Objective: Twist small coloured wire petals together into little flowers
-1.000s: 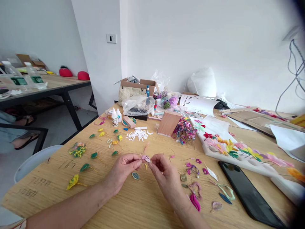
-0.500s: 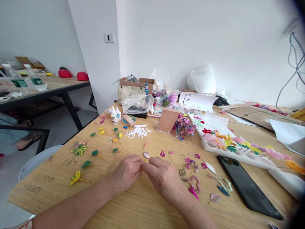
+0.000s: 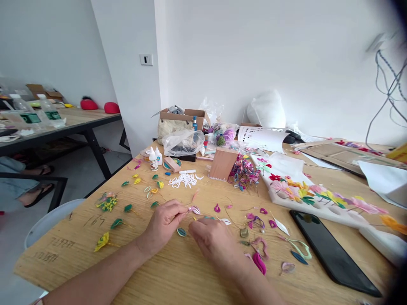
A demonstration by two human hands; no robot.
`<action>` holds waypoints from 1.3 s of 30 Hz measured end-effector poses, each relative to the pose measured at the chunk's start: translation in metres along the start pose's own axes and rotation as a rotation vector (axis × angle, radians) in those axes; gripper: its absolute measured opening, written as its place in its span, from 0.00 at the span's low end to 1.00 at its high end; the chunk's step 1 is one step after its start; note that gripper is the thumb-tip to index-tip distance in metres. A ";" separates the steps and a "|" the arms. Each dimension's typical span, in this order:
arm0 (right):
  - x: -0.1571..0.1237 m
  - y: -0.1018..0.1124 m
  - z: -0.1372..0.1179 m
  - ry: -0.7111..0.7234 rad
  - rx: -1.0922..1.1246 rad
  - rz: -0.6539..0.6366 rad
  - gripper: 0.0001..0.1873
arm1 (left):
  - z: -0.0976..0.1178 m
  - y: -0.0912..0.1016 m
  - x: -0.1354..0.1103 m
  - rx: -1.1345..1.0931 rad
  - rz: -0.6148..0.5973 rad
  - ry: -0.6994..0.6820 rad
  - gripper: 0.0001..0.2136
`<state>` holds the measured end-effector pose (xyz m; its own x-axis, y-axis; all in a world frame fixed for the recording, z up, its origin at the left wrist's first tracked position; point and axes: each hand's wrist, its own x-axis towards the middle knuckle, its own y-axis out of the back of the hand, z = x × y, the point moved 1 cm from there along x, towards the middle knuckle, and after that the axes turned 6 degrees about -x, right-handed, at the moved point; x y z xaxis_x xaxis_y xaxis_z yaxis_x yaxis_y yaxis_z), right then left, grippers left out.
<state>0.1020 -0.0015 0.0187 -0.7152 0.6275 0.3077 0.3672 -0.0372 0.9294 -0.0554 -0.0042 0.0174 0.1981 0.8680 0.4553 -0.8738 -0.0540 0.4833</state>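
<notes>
My left hand [image 3: 167,220] is closed in a pinch, thumb against forefinger, on the end of a small pink-and-white thread petal [image 3: 195,210]. Slightly blurred, my right hand [image 3: 211,238] hovers low over the table with its fingers curled together; what they hold, if anything, is hidden. Between the hands lies a dark green oval leaf [image 3: 181,232]. Just beyond my right fingers a white petal [image 3: 225,221] rests on the wood. Magenta petals, one of them a large magenta petal [image 3: 259,263], are scattered to the right of that hand.
Green leaves and a yellow flower [image 3: 102,242] on wire stems lie at left. Glue bottles [image 3: 153,159], white strips [image 3: 183,180] and a wooden block [image 3: 223,164] stand farther back. At right are a black phone [image 3: 333,252] and a white foam board [image 3: 318,207] with colourful flowers.
My hands have moved apart from fingertip contact. The left pinch now shows the pink-and-white petal, and the green oval leaf has come into view between them.
</notes>
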 end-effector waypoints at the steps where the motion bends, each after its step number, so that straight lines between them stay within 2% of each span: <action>1: -0.001 0.004 -0.004 0.038 -0.055 -0.002 0.11 | 0.000 -0.002 -0.001 0.035 -0.036 -0.012 0.09; 3: -0.002 0.012 -0.008 0.098 -0.114 0.017 0.10 | 0.001 -0.006 -0.003 0.099 -0.122 -0.066 0.10; 5: -0.002 0.019 -0.004 0.096 -0.091 0.048 0.10 | 0.004 -0.011 -0.006 0.145 -0.220 -0.148 0.11; 7: -0.002 0.021 0.007 0.026 0.002 0.077 0.12 | 0.008 -0.014 -0.009 0.124 -0.317 -0.212 0.12; 9: -0.001 0.017 0.020 -0.063 0.148 0.099 0.12 | 0.010 -0.015 -0.010 0.015 -0.363 -0.215 0.12; 11: -0.001 0.009 0.030 -0.124 0.288 0.097 0.12 | 0.010 -0.012 -0.008 -0.111 -0.292 -0.152 0.10; 14: 0.000 -0.003 0.031 -0.148 0.370 0.060 0.13 | 0.006 -0.004 -0.004 -0.186 -0.081 -0.045 0.07; 16: 0.001 -0.006 0.022 -0.122 0.305 0.045 0.13 | 0.003 -0.001 -0.001 -0.166 0.026 -0.005 0.07; 18: 0.000 -0.006 0.010 -0.063 0.167 0.044 0.13 | 0.000 0.000 0.000 -0.109 0.059 0.018 0.08; 21: -0.001 0.002 -0.005 0.052 -0.035 0.070 0.11 | 0.000 -0.004 -0.002 -0.025 -0.038 -0.005 0.10; 24: -0.002 0.012 -0.005 0.106 -0.099 0.070 0.10 | 0.002 -0.012 -0.006 0.028 -0.188 -0.096 0.11; 26: -0.002 0.016 0.004 0.057 -0.040 0.066 0.10 | 0.004 -0.016 -0.009 0.034 -0.291 -0.146 0.12; 28: -0.001 0.015 0.016 -0.047 0.115 0.077 0.11 | 0.006 -0.016 -0.009 -0.050 -0.355 -0.157 0.12; 30: -0.001 0.010 0.025 -0.148 0.340 0.091 0.13 | 0.007 -0.013 -0.008 -0.196 -0.309 -0.127 0.10; 34: 0.001 -0.002 0.025 -0.235 0.697 0.104 0.12 | 0.006 -0.003 -0.004 -0.324 -0.029 -0.025 0.07; 36: 0.002 -0.004 0.017 -0.238 0.730 0.097 0.13 | 0.005 0.001 -0.003 -0.303 0.073 0.001 0.07; 39: 0.002 -0.002 0.003 -0.205 0.647 0.088 0.13 | 0.004 0.001 -0.003 -0.253 0.155 0.018 0.07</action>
<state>0.1017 0.0017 0.0172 -0.5631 0.7802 0.2724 0.7456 0.3376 0.5745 -0.0558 -0.0088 0.0193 0.0475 0.8677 0.4949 -0.9764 -0.0642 0.2063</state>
